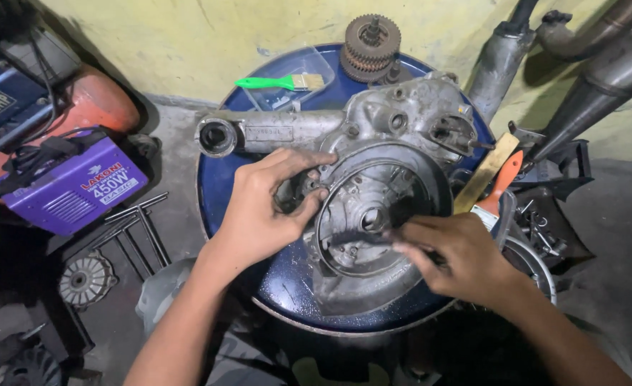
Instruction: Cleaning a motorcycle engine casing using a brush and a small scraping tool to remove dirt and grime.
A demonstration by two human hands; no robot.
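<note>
The grey engine casing lies flat on the blue drum, centre of the frame, long axis pointing upper left. The left hand grips its rim; the right hand closes around a dark brush.

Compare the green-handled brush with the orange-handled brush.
The green-handled brush lies flat and whole in view on the blue drum top, behind the engine case; the orange-handled brush stands tilted off the drum's right edge, its bristles hidden. Neither hand touches either. Both are flat paintbrushes.
</note>
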